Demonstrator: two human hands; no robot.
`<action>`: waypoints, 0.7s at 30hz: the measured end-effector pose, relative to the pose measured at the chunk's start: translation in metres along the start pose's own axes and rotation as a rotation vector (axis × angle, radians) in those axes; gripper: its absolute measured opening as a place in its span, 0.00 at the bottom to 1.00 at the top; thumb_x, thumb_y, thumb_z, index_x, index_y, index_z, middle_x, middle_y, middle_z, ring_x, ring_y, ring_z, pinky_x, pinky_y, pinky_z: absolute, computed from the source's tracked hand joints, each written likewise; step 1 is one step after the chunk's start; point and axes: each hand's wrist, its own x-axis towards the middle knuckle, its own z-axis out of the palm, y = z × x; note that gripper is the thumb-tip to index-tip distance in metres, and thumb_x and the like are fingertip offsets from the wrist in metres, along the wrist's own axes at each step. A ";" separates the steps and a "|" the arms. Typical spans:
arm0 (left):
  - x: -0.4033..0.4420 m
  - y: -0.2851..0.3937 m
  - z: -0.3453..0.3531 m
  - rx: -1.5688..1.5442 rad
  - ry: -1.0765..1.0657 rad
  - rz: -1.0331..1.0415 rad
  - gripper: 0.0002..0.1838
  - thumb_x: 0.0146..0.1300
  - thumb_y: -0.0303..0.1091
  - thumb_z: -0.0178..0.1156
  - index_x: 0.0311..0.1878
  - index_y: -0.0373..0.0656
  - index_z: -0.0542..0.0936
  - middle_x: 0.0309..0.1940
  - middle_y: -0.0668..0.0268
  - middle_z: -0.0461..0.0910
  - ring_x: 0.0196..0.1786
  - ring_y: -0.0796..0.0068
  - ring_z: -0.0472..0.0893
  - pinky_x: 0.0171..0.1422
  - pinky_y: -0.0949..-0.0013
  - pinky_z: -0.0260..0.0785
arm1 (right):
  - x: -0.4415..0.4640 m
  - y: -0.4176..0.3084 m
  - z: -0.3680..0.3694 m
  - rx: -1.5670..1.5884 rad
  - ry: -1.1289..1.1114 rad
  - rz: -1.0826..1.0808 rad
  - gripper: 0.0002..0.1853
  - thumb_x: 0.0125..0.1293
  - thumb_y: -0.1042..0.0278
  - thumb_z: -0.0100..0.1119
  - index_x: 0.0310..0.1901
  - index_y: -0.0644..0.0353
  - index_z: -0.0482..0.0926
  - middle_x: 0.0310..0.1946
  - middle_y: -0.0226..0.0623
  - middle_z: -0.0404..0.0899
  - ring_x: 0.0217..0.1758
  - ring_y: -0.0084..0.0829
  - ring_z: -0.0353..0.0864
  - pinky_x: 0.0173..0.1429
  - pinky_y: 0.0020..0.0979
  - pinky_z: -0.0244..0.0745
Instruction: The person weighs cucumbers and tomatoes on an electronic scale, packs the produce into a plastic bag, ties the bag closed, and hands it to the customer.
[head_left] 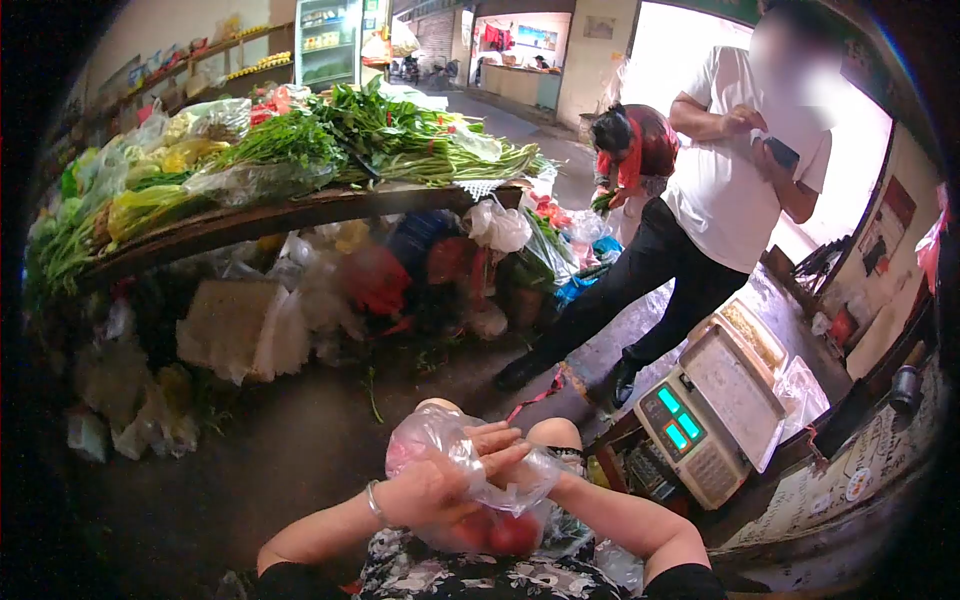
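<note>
The clear plastic bag [432, 432] lies in the person's lap, directly below and around both hands, so neither has any sideways gap to it. Its bulk slants from the upper left, by one knee, down to the lower right, where red round produce [512, 532], perhaps tomatoes, shows through the film beneath the wrists.

The left hand [437, 488], with a silver bangle [374, 503] at its wrist, comes in from the left and lies across the top of the bag. Its fingers are mostly straight and slightly spread, pointing right; whether they pinch the plastic I cannot tell. The right hand [535, 473] meets it from the right, partly covered by those fingers and loose film, so its grip is hidden. The two hands cross over the gathered plastic, both equally near it.

The digital scale [690, 432] stands to the right, near the right forearm and apart from the bag. Ahead, well apart, greens [375, 130] heap the wooden-edged surface [260, 212].
</note>
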 end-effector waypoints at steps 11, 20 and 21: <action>-0.039 -0.042 0.053 0.213 0.162 -0.147 0.30 0.52 0.27 0.64 0.62 0.47 0.73 0.61 0.55 0.72 0.60 0.52 0.74 0.62 0.51 0.69 | -0.002 0.118 0.086 -3.043 0.988 -0.439 0.24 0.63 0.65 0.61 0.59 0.63 0.71 0.58 0.41 0.72 0.63 0.33 0.70 0.66 0.34 0.65; -0.046 -0.031 0.055 0.220 0.214 -0.148 0.25 0.53 0.27 0.61 0.57 0.47 0.75 0.56 0.57 0.75 0.56 0.52 0.76 0.60 0.50 0.66 | -0.046 0.141 0.080 -2.675 1.321 -0.986 0.25 0.67 0.62 0.59 0.64 0.59 0.69 0.57 0.43 0.74 0.58 0.32 0.75 0.63 0.32 0.68; -0.047 -0.032 0.057 0.217 0.211 -0.146 0.25 0.53 0.27 0.61 0.57 0.47 0.75 0.56 0.57 0.75 0.56 0.52 0.76 0.60 0.50 0.66 | -0.044 0.146 0.078 -2.684 1.478 -0.810 0.24 0.66 0.62 0.59 0.62 0.61 0.71 0.51 0.44 0.77 0.54 0.34 0.78 0.60 0.33 0.70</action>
